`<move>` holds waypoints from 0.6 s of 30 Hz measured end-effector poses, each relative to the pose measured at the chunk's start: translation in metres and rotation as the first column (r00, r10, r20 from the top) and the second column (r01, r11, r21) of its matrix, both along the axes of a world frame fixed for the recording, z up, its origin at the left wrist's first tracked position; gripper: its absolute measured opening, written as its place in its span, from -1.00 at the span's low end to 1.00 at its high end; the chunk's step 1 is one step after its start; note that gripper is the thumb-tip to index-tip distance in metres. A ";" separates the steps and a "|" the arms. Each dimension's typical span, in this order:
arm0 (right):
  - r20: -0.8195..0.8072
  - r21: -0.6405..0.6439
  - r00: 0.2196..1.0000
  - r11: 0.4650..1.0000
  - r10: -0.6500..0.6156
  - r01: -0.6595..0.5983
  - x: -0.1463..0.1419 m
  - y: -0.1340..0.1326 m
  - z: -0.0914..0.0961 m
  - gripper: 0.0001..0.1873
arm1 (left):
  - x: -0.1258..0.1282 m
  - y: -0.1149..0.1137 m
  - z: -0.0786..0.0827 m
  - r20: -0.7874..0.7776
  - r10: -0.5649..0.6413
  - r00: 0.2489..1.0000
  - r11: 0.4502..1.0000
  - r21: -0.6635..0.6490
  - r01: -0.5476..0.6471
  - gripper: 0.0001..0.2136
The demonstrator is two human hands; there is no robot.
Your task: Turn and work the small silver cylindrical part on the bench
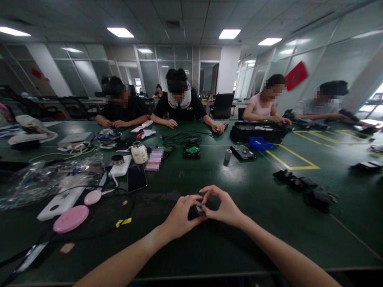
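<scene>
Both my hands meet over the green table (238,245) just in front of me. My left hand (180,216) and my right hand (223,207) pinch one small dark object with a shiny metal part (199,208) between their fingertips. The fingers of both hands are curled round it, and most of it is hidden. It is held just above the table surface.
A pink disc (71,218), white devices, cables and a phone (136,177) lie to the left. Black parts (303,185) lie to the right. Circuit boards (191,151), a small can (228,155) and a blue tray (260,143) sit farther off. Several people work across the table.
</scene>
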State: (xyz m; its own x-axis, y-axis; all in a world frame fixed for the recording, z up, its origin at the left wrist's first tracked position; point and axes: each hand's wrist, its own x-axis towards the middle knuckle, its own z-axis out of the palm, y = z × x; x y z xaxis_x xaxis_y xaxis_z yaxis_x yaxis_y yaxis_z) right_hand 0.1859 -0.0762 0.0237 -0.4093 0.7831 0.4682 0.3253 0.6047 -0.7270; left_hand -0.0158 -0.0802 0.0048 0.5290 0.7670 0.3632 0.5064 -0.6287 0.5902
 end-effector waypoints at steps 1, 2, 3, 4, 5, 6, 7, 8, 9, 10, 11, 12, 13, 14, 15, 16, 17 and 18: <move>-0.006 -0.003 1.000 1.000 0.006 -0.006 0.000 0.000 0.000 -0.48 | 0.000 0.000 0.000 0.001 0.002 1.000 1.000 -0.002 -0.002 -0.62; -0.017 -0.005 1.000 1.000 0.010 -0.010 0.000 0.000 0.000 -0.48 | 0.000 0.000 0.000 0.002 0.003 1.000 1.000 -0.004 -0.003 -0.61; -0.031 -0.006 0.999 1.000 0.011 -0.011 0.000 0.000 0.000 -0.47 | 0.000 0.000 0.000 0.002 0.004 1.000 1.000 -0.006 -0.004 -0.60; -0.048 -0.008 0.999 1.000 0.009 -0.009 -0.001 0.000 0.000 -0.47 | 0.000 0.000 -0.001 0.003 0.004 1.000 1.000 -0.006 -0.004 -0.58; -0.063 -0.011 0.998 1.000 0.008 -0.008 -0.001 0.001 0.000 -0.47 | 0.000 0.000 -0.001 0.006 0.004 1.000 1.000 -0.005 -0.004 -0.56; -0.077 -0.015 0.997 1.000 0.006 -0.007 -0.001 0.001 0.000 -0.46 | 0.000 0.000 -0.002 0.008 0.004 1.000 1.000 -0.003 -0.004 -0.55; -0.088 -0.018 0.996 1.000 0.006 -0.008 -0.001 0.001 -0.001 -0.46 | 0.000 0.000 -0.003 0.012 0.005 1.000 1.000 0.001 -0.005 -0.53; -0.097 -0.021 0.995 1.000 0.004 -0.006 -0.002 0.002 -0.001 -0.46 | 0.000 0.001 -0.004 0.017 0.007 1.000 1.000 0.007 -0.007 -0.53; -0.106 -0.023 0.994 1.000 0.000 -0.003 -0.001 0.002 -0.001 -0.46 | 0.000 0.001 -0.005 0.022 0.009 1.000 1.000 0.012 -0.009 -0.53; -0.115 -0.023 0.993 1.000 -0.002 -0.001 -0.001 0.003 -0.001 -0.46 | 0.000 0.001 -0.006 0.026 0.011 1.000 1.000 0.016 -0.012 -0.53; -0.123 -0.021 0.992 1.000 -0.001 -0.001 -0.001 0.003 -0.001 -0.45 | 0.000 0.001 -0.006 0.029 0.013 1.000 1.000 0.018 -0.014 -0.53; -0.128 -0.021 0.992 1.000 0.004 -0.006 -0.001 0.004 -0.001 -0.45 | 0.000 0.001 -0.007 0.029 0.013 0.999 1.000 0.020 -0.013 -0.53; -0.125 -0.020 0.992 1.000 0.015 -0.018 0.000 0.004 -0.001 -0.44 | -0.001 0.002 -0.007 0.029 0.010 1.000 1.000 0.020 -0.011 -0.54; -0.114 -0.017 0.993 0.999 0.029 -0.031 0.000 0.004 -0.001 -0.43 | -0.001 0.002 -0.007 0.027 0.006 1.000 1.000 0.019 -0.007 -0.56; -0.098 -0.014 0.994 0.999 0.041 -0.042 0.000 0.004 -0.001 -0.42 | -0.001 0.001 -0.007 0.025 0.003 1.000 1.000 0.017 -0.003 -0.57; -0.079 -0.011 0.996 0.999 0.044 -0.045 0.001 0.004 -0.001 -0.42 | -0.001 0.001 -0.006 0.023 0.000 1.000 1.000 0.012 0.000 -0.59; -0.062 -0.007 0.997 0.999 0.042 -0.042 0.001 0.004 -0.002 -0.41 | -0.001 0.001 -0.005 0.020 -0.003 1.000 1.000 0.005 0.003 -0.61; -0.048 -0.002 0.998 0.999 0.035 -0.035 0.001 0.004 -0.002 -0.40 | -0.001 0.001 -0.004 0.019 -0.004 1.000 1.000 -0.004 0.004 -0.61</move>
State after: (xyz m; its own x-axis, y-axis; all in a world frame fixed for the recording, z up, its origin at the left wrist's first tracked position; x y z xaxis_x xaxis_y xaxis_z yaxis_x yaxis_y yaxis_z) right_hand 0.1867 -0.0725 0.0214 -0.4139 0.7701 0.4854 0.2686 0.6128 -0.7432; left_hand -0.0172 -0.0794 0.0004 0.5250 0.7664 0.3702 0.4930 -0.6283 0.6018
